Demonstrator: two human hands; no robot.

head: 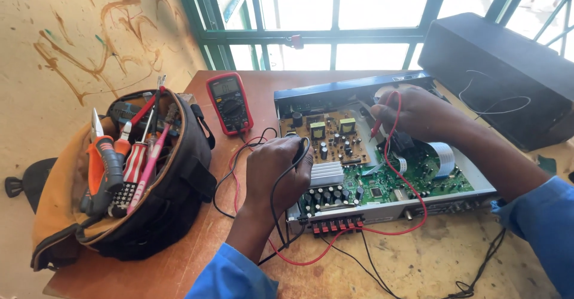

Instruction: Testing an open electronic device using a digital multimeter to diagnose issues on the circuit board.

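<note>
The left hand (276, 170) is closed around a black probe (297, 149), with its tip down by the silver fins (327, 173) at the front of the open box (382, 155). The right hand (418, 115) is curled shut on a red probe (378, 127), which points down at the brown board (335, 134) inside the box. The box sits in the middle of the bench (418, 263), with its lid off and its green board (412, 176) showing. A red wire (391, 230) and a black wire (275, 209) run from the 2 probes back to the red meter (229, 102), which lies just behind the left hand. A tool bag (128, 179) full of pliers and screwdrivers sits on the left edge of the bench. A black speaker (502, 75) stands at the back right. I think a probe tip could slip and touch 2 small parts at once, because the parts sit so close together. That could make a spark or hurt the board. The red wire loops over the front of the box, so a pull from an arm could tug the probe off its spot. The bag hangs a bit over the edge and could tip if it is bumped.
</note>
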